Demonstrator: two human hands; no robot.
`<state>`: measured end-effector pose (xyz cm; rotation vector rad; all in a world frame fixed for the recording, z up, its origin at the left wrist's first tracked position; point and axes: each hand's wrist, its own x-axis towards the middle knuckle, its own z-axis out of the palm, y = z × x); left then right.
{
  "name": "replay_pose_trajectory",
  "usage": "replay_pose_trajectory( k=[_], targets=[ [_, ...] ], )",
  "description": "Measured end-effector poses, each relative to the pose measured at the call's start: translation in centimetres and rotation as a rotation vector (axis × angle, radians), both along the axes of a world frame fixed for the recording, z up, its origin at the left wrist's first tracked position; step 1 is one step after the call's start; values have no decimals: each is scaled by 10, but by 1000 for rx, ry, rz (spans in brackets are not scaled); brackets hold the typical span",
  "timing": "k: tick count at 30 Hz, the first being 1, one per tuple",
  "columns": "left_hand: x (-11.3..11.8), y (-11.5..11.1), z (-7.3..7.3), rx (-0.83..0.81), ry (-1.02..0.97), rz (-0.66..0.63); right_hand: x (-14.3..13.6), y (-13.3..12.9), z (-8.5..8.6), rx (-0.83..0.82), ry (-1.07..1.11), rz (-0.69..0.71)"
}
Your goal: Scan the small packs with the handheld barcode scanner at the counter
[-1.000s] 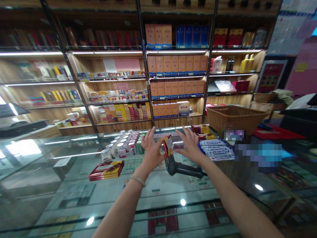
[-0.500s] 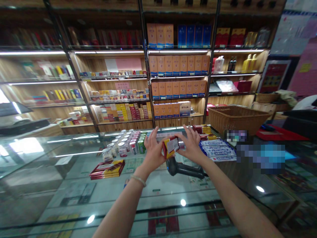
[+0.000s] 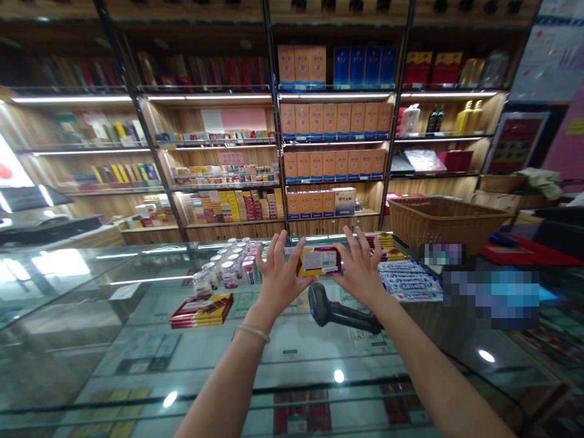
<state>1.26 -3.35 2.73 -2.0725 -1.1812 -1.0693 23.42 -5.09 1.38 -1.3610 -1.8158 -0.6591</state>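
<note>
A flat red-and-yellow packet (image 3: pixel 318 260) is held level above the glass counter, its white label and barcode turned toward me. My left hand (image 3: pixel 281 267) grips its left end between thumb and forefinger, the other fingers raised. At the right end, my right hand (image 3: pixel 362 267) pinches it, with its remaining fingers up and apart. Just below lies a black handheld barcode scanner (image 3: pixel 342 313), not touched by either hand. Left of my hands a small stack of similar red-and-yellow packets (image 3: pixel 201 310) rests on the glass; another stack (image 3: pixel 385 246) lies behind my right hand.
Several lidded jars (image 3: pixel 228 274) stand beyond my left hand. Blue-and-white packets (image 3: pixel 410 280) lie in a row to the right, near a wicker basket (image 3: pixel 449 225). The glass counter (image 3: pixel 228 377) reflects lights. Shelves with orange boxes (image 3: pixel 335 121) line the back wall.
The packet has turned from a slant to nearly level, its label now facing me more squarely. My hands have moved slightly apart. The view has shifted a little to the left.
</note>
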Motion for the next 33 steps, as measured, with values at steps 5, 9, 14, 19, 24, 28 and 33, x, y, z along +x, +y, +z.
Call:
replay_pose_trajectory(
  k=[5, 9, 14, 19, 24, 28, 33],
  targets=[
    [1, -4, 3, -11, 41, 22, -1, -1, 1, 2, 8, 39],
    [4, -7, 2, 10, 103, 19, -4, -3, 1, 8, -13, 62],
    [4, -5, -1, 57, 135, 25, -7, -3, -2, 59, -85, 4],
    [-1, 0, -3, 102, 115, -6, -7, -1, 0, 74, -153, -31],
    [-6, 4, -3, 79, 83, -12, -6, -3, 6, -34, -197, -58],
    [-8, 6, -2, 37, 49, -3, -4, -13, -1, -145, -155, -73],
    [-11, 9, -3, 19, 21, 36, -2, -36, -19, -424, -149, -11]
  ],
)
